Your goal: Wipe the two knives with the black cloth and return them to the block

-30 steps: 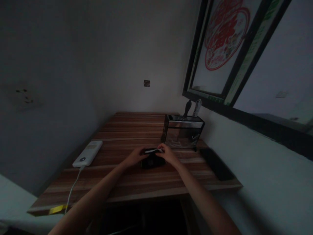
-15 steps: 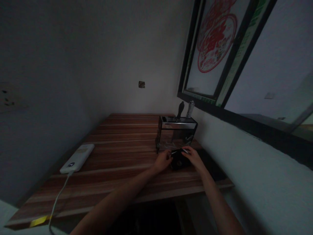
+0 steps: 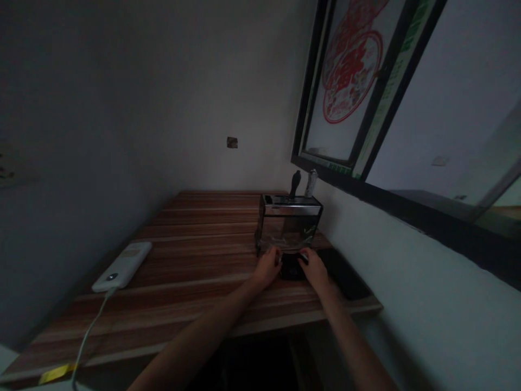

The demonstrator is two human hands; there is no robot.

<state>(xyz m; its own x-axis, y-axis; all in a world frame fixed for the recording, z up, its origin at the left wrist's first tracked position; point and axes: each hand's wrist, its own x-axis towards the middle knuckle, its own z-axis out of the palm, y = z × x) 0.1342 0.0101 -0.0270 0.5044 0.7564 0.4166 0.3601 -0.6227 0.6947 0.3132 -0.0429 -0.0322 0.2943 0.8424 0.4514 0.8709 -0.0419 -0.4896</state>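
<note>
A small, dark, flat pouch-like item (image 3: 292, 270) lies on the wooden tabletop near its front right. Its exact kind is hard to make out in the dim light. At its left edge, my left hand (image 3: 267, 265) grips it with bent fingers. My right hand (image 3: 315, 267) has its fingers closed on the opposite, upper right edge. Just beyond both hands stands a clear-fronted knife block (image 3: 290, 224) with a dark handle (image 3: 294, 184) and a pale handle (image 3: 311, 183) rising from its top.
Right of my hands, a long black flat object (image 3: 344, 276) lies along the wall. A white power bank (image 3: 122, 266) with a white cable (image 3: 90, 331) rests at the left. Yellow tape (image 3: 54, 373) marks the front left table edge. A framed window (image 3: 350, 157) borders the right.
My view has shifted slightly to the right. Both hands stay at the dark item, and its top edge sits a little lower, with less of its round emblem visible.
</note>
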